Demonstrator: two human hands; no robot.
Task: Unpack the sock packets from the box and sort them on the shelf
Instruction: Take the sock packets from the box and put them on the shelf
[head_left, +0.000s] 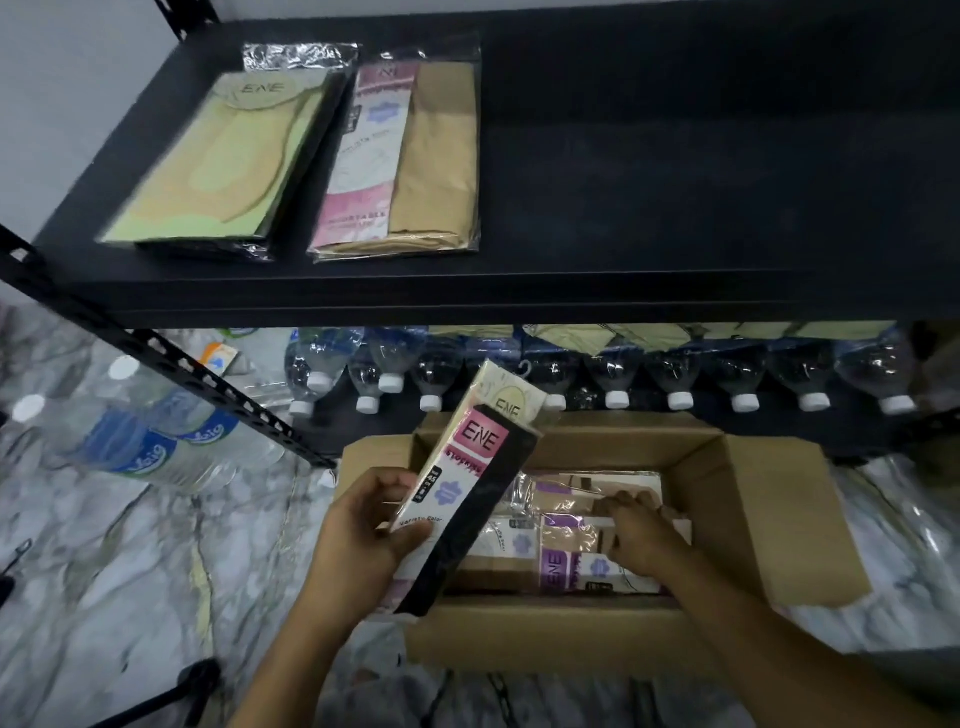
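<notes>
Two piles lay at the left end of the shelf (675, 156), each kept to one kind, which looked to be the sorting rule. The green pile (218, 161) sat nearest the left edge and the pink pile (363, 156) just beside it, both running back from the front edge. The green ones were flat clear sleeves with a green ENE card and a tan sock. The pink ones paired a pink-and-white card with tan fabric.

Below the front edge, the left grip (358, 540) was clamped on the lower end of a black packet (467, 499), thumb across its face. The packet tilted up toward the shelf, probably so its label could be matched to a pile. It was a slim glossy sleeve with a pink ENE label and a black sock. A cream packet (511, 395) sat behind it in the same hold.

The box (545, 629) stood on the floor with its flaps spread, open to both hands. More packets (561, 566), purple and tan, lay flat inside. The right grip (644, 540) was down among them, fingers bent over a tan one; whether it had clamped or only rested, I could not tell.
</notes>
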